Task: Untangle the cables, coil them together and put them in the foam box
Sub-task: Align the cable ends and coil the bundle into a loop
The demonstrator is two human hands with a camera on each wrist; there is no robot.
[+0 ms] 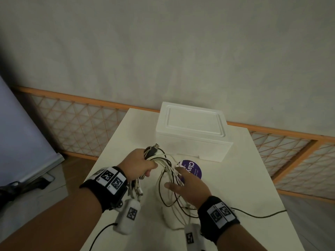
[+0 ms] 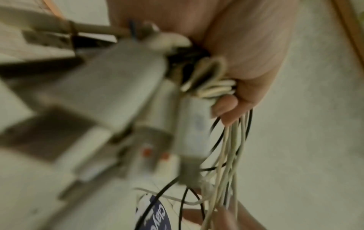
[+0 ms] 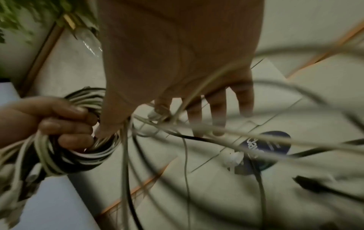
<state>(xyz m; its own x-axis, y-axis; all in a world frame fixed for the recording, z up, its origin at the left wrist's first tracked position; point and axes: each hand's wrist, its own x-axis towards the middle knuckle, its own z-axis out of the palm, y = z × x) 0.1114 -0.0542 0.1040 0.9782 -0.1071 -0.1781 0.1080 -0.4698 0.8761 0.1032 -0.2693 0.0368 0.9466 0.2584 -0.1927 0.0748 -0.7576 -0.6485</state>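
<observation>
My left hand (image 1: 140, 164) grips a bundle of white and black cables (image 1: 155, 156) above the table, with USB plugs sticking out above the fist and more plugs hanging below it. In the right wrist view the bundle (image 3: 78, 155) shows as a coil wrapped round the left hand's fingers (image 3: 65, 124). The loose cable strands (image 1: 172, 189) loop down toward the table. My right hand (image 1: 186, 185) is spread with straight fingers (image 3: 218, 112) among these strands, which run across its palm. The white foam box (image 1: 192, 131) stands behind, its lid on.
A round purple lid printed "Clay" (image 1: 193, 168) lies on the white table (image 1: 244, 178) in front of the box. One black cable (image 1: 262, 215) trails off the table's right edge. An orange lattice railing (image 1: 81, 120) runs behind the table.
</observation>
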